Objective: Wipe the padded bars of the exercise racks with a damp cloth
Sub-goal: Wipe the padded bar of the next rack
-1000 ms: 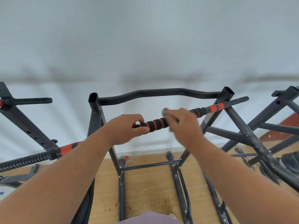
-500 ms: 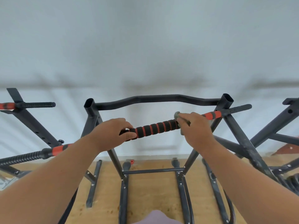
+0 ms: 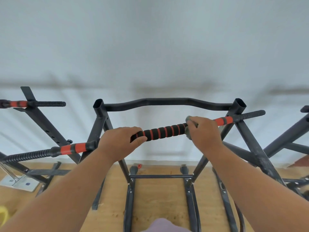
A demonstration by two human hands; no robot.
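Note:
A long padded bar [image 3: 164, 132] with black foam and red rings crosses the black exercise rack [image 3: 167, 102] from lower left to upper right. My left hand [image 3: 120, 143] grips the bar near its middle-left. My right hand [image 3: 203, 133] is wrapped round the bar further right, holding a grey cloth [image 3: 189, 129] against the foam. Only small edges of the cloth show beside my fingers. Red-and-black bands [image 3: 223, 121] of the bar show beyond my right hand.
Another rack [image 3: 41, 118] with a red-banded bar stands at the left, and a third black frame [image 3: 284, 139] at the right. The rack's base rails [image 3: 160, 176] lie on the wooden floor. A white wall is right behind. A flat grey plate [image 3: 18, 182] lies at the lower left.
My right hand has slid the cloth along the bar to the right, baring more ringed foam between my hands. My left hand has kept its grip. The view has dropped a little.

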